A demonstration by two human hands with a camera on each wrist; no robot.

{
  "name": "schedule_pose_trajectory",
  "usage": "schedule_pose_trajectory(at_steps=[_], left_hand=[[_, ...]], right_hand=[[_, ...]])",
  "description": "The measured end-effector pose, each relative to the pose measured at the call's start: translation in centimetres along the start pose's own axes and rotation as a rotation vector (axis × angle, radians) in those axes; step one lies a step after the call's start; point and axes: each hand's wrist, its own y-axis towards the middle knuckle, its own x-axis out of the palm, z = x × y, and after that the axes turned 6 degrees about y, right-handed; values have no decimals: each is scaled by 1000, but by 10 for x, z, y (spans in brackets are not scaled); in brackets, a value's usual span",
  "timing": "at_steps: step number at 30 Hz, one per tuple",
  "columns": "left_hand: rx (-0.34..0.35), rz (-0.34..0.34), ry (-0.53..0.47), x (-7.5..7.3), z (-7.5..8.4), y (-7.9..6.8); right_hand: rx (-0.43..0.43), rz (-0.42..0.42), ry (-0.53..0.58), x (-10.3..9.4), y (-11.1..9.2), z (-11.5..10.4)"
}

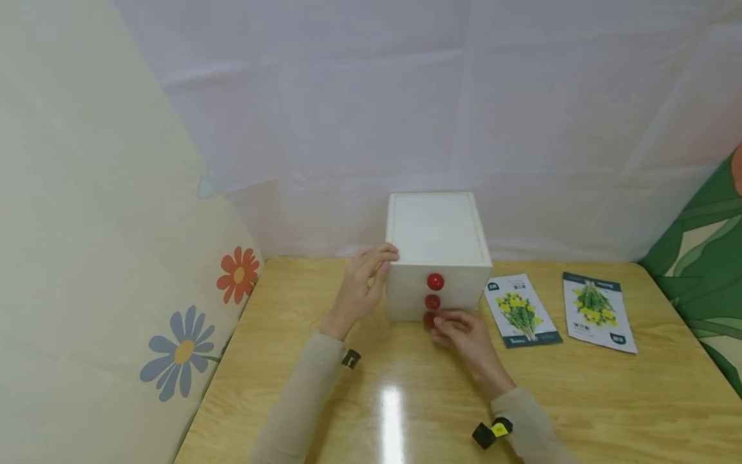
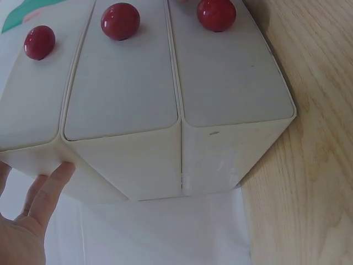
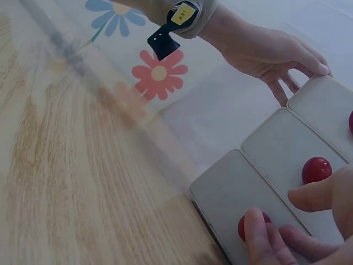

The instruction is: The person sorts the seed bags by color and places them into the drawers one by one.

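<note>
A small white drawer box stands on the table with three closed drawers, one above another. Each front carries a round red knob: a top knob, a middle knob and a bottom knob. My left hand rests against the box's upper left side near the front corner, its fingers fairly straight. At the bottom drawer, my right hand has its fingertips right at the knob. One fingertip overlaps that knob in the right wrist view, while another digit stands apart from it, near the middle knob.
Two flat packets with yellow flower pictures, a nearer packet and a farther-right packet, lie right of the box on the wooden table. Behind hangs a pale cloth. A flower-printed cloth borders the left side.
</note>
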Motion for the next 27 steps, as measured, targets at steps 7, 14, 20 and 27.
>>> schedule_pose_trajectory(at_steps=[7, 14, 20, 27], left_hand=[[14, 9, -10, 0, -1, 3], [15, 12, -6, 2, -3, 3], [31, 41, 2, 7, -5, 4], [22, 76, 52, 8, 1, -3]], right_hand=[[13, 34, -73, 2, 3, 5], [23, 34, -76, 5, 7, 11], [41, 31, -18, 9, 12, 13], [43, 17, 76, 12, 13, 22]])
